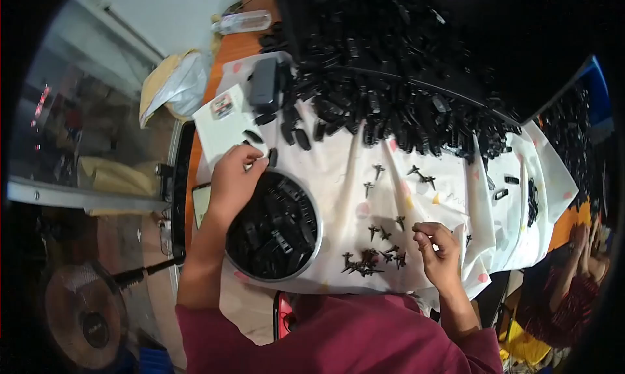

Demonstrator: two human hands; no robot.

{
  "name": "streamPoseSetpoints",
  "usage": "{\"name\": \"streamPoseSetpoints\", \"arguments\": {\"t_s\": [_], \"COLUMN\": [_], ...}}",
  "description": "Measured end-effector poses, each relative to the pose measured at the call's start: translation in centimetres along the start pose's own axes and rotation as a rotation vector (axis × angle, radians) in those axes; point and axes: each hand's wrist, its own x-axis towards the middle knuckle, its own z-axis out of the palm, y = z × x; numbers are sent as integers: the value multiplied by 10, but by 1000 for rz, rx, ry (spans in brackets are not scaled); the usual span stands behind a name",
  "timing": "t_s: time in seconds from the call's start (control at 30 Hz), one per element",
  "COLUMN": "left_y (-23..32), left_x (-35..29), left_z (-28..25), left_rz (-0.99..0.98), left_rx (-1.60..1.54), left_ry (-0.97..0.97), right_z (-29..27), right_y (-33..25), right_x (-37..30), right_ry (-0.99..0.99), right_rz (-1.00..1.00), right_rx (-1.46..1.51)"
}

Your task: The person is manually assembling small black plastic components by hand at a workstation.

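Note:
My left hand (236,177) is over the left rim of a round pale-rimmed bowl (319,227), its fingers curled together. Whatever they pinch is too small to make out. Black plastic pieces (270,227) fill the bowl. Just beyond my left fingertips lie a small black oval piece (253,136) and another black piece (273,157). On the right, my right hand (440,251) hovers over the cloth with thumb and fingertips closed; anything between them is hidden. Left of it lie scattered small dark pronged parts (386,233) and a denser cluster of them (364,263).
A big heap of black plastic parts (390,107) covers the far side of the white patterned cloth (345,172). A dark grey box (265,84) and white card (218,130) lie far left, near a clear bottle (244,22). A fan (84,315) stands left; another person's hands (583,240) show at right.

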Motion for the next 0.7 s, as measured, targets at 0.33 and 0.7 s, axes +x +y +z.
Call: {"name": "streamPoseSetpoints", "arguments": {"t_s": [0.33,0.7], "left_y": [6,115], "left_x": [79,46], "left_z": [44,79], "left_rz": [338,-338], "left_rx": [606,-764], "left_ry": [-379,-553], "right_z": [-68,-171], "right_y": [14,129], "right_x": [-14,71], "right_ry": [247,133], "right_rz": [47,144], "right_rx": [-166,-619]}}
